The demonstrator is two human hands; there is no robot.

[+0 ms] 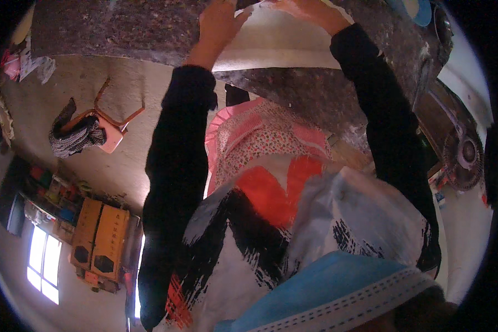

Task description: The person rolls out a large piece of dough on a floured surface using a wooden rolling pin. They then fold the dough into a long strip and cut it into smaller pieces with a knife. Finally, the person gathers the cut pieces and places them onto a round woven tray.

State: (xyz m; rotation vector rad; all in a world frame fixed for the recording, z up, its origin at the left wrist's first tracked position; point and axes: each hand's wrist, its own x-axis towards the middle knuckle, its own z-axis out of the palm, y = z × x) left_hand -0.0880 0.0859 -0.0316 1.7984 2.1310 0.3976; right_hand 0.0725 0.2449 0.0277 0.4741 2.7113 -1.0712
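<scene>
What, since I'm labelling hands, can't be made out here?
In the head view:
Most finger ends of the left hand and right hand, so their grip: cut off by the top edge.
Far side of the pale thing between them: same edge.
Part of the shirt: hidden by the face mask.

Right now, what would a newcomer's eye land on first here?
Likely the red patch on the patterned garment, mid-frame, then the blue mask at the bottom. Next, at the top edge, the left hand and right hand, with a pale surface between them.
</scene>
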